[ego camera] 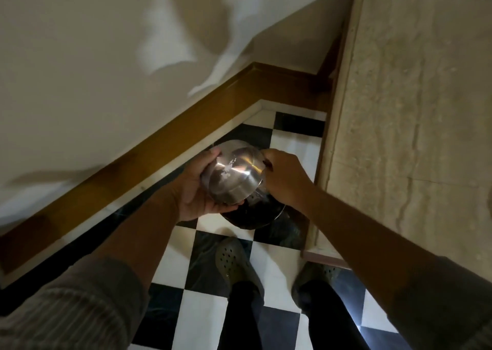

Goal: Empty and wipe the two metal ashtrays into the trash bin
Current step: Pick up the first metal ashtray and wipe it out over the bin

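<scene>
The metal ashtray (234,175) is turned bottom-up and tilted, directly over the dark mouth of the trash bin (253,216), which stands on the checkered floor (202,307) in the corner. White flecks show on the shiny underside; whether they are residue or glare I cannot tell. Only this one ashtray is in view.

The left hand (194,190) cups the ashtray from its 8 o'clock side, fingers wrapped around the rim and wall, holding it firmly. The right hand (285,179) sits at the ashtray's 3 o'clock, fingertips pinched against the rim there; whether it holds a cloth or tissue is hidden.

This looks like the dumping step. To do it well, keep the ashtray low and centred over the bin's opening so ash falls inside rather than onto the tiles, tap the rim lightly, and let the left hand carry the weight while the right steadies or wipes.

The wooden baseboard (159,147) runs past at 10 o'clock, and a pale stone panel (399,110) rises at 2 o'clock. The person's shoes (234,264) stand at 6 o'clock, just short of the bin.
</scene>
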Demonstrator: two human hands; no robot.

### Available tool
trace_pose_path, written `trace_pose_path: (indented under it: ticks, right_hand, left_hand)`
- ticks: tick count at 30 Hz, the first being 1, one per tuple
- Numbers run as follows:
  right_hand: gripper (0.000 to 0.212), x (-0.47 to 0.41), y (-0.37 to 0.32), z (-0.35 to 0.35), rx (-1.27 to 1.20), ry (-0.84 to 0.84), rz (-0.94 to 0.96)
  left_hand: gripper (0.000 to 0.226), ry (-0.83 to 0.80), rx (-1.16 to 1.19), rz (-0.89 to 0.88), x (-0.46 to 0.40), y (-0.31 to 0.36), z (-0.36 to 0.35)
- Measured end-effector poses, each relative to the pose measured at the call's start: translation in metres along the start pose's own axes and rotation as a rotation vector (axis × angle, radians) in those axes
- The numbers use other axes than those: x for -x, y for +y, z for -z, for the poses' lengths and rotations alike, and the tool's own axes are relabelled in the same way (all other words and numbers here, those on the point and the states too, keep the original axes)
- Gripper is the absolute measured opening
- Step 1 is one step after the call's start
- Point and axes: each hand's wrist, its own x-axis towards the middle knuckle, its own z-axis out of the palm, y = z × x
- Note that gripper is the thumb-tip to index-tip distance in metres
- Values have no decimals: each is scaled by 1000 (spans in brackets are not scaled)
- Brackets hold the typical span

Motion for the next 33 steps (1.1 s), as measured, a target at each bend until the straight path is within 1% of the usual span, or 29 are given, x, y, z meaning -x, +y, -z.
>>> trace_pose_path:
  ticks: [3,6,8,9,11,12,13,15,17,21,24,26,28,29,30,32,33]
  right_hand:
    - [34,-8,10,-3,41,-78,41]
    - [56,-11,24,-2,87,-159,79]
    - [70,-10,28,2,123,-213,88]
    - [73,-9,30,5,161,-229,105]
    - [74,-5,31,9,265,-246,164]
    - [73,-2,32,9,323,-246,204]
    - [72,2,33,8,379,-240,248]
    - [73,10,38,4,490,-218,335]
    - [79,16,44,-4,552,-130,452]
    - [99,19,55,-9,640,27,602]
    - [106,21,58,-1,701,105,787]
    - [107,24,59,8,681,173,926]
    - [107,27,58,15,667,227,1004]
    - [108,28,60,18,698,212,1009]
    - [111,26,61,20,767,151,994]
    - [118,21,66,20,927,-54,904]
    - [120,19,70,19,971,-124,857]
  left_hand:
    - [85,53,-221,-96,-10,0,9]
    - [90,140,-538,-174,-23,-6,9]
    - [85,230,-743,-273,-34,-13,7]
    - [87,296,-867,-328,-38,-17,6]
    - [115,399,-1094,-404,-48,-27,4]
    - [128,416,-1154,-431,-51,-32,1]
    - [135,418,-1201,-480,-54,-36,-1]
    - [140,428,-1347,-625,-59,-44,-4]
    - [135,461,-1511,-786,-67,-51,0]
    - [126,434,-1612,-951,-77,-51,8]
    - [132,386,-1691,-913,-71,-32,15]
    - [133,350,-1751,-900,-67,-20,14]
    - [132,328,-1785,-923,-64,-12,11]
    - [131,323,-1784,-947,-64,-10,6]
    - [130,329,-1775,-973,-63,-9,2]
    - [126,356,-1774,-1027,-63,-10,-3]
    - [125,362,-1789,-1034,-64,-11,-4]
